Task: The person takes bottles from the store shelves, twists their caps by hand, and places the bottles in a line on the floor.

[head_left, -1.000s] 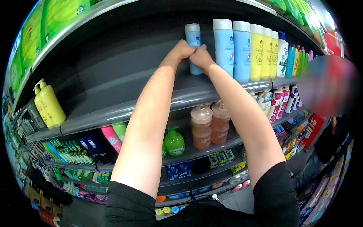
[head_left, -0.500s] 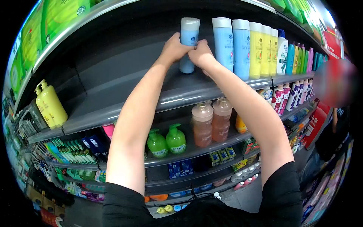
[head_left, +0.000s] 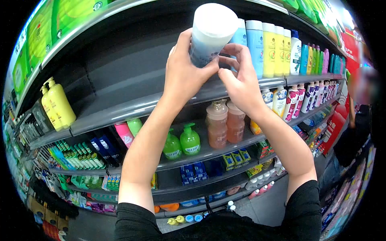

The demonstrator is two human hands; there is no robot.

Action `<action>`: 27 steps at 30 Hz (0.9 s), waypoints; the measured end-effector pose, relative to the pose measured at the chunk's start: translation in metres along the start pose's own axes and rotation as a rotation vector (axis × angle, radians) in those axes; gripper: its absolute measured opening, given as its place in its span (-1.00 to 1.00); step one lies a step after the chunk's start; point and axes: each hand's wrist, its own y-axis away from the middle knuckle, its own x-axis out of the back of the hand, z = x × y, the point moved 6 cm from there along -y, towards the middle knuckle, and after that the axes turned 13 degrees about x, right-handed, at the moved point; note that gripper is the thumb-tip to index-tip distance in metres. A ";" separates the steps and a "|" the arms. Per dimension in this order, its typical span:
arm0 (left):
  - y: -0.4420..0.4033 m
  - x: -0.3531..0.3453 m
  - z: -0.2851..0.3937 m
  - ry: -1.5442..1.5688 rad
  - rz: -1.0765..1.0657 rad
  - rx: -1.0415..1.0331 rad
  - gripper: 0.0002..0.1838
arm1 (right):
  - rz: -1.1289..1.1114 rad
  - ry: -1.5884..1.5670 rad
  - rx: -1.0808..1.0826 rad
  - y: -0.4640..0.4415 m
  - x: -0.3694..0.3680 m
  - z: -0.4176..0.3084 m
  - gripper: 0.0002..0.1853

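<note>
A light blue bottle with a white cap (head_left: pixel 215 20) is held up in front of the shelf, its cap tilted toward me. My left hand (head_left: pixel 185 68) wraps around its left side, thumb across the front. On the other side, my right hand (head_left: pixel 241 78) has curved fingers, the fingertips at the bottle's lower right edge and the thumb near my left thumb. Part of the label is hidden by my fingers. Just behind my right hand stand similar blue bottles (head_left: pixel 254 48) on the upper shelf (head_left: pixel 132 76).
Yellow bottles (head_left: pixel 268 50) continue the row rightward. Yellow pump bottles (head_left: pixel 60 102) stand at the shelf's left end. Below are green pump bottles (head_left: pixel 189 139) and pink-brown bottles (head_left: pixel 217 124). A person in dark clothes (head_left: pixel 354 136) is at the far right.
The blue bottle has come off the shelf, up and toward me, and is now tilted with its cap facing me. Both hands have moved closer with it.
</note>
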 end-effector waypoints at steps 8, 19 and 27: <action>0.049 -0.009 0.014 0.472 -0.328 0.289 -0.44 | -0.042 -0.008 -0.072 0.039 0.023 -0.020 -0.55; 0.145 -0.105 0.015 0.774 -0.655 0.728 -0.37 | -0.019 -0.032 -0.396 0.141 0.096 -0.024 -0.48; 0.211 -0.195 0.034 0.553 -0.554 0.720 -0.31 | 0.119 -0.106 -0.545 0.214 0.171 -0.015 -0.34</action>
